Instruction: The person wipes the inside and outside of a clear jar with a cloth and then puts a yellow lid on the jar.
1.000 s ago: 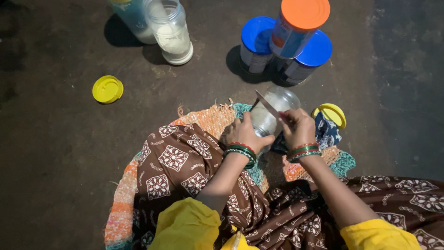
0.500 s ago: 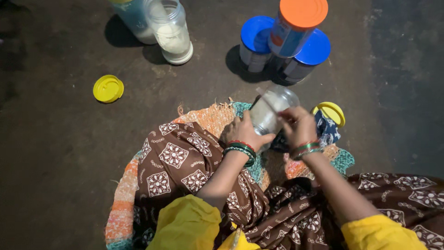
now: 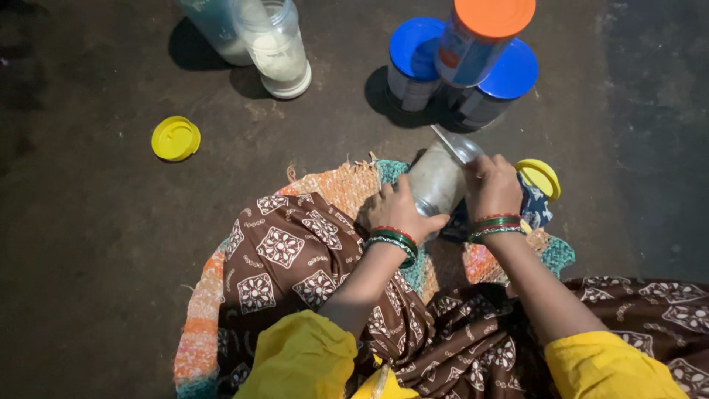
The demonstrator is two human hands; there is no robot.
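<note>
A clear plastic jar (image 3: 437, 179) lies tilted between my hands, mouth pointing away from me. My left hand (image 3: 399, 211) grips its base from the left. My right hand (image 3: 490, 188) is at its mouth, fingers curled around a thin metal utensil (image 3: 448, 142) that sticks out of the jar. Both wrists wear red and green bangles. I sit on a woven multicoloured mat (image 3: 347, 185), brown patterned cloth over my legs.
A yellow lid (image 3: 540, 177) lies right of my right hand, another yellow lid (image 3: 176, 138) on the dark floor at left. Two blue-lidded jars (image 3: 414, 63) and an orange-lidded one (image 3: 480, 37) stand ahead. An open jar of white powder (image 3: 278, 49) stands far left.
The jar has tipped further onto its side and my right hand has shifted over its mouth. The utensil now sticks out past the rim.
</note>
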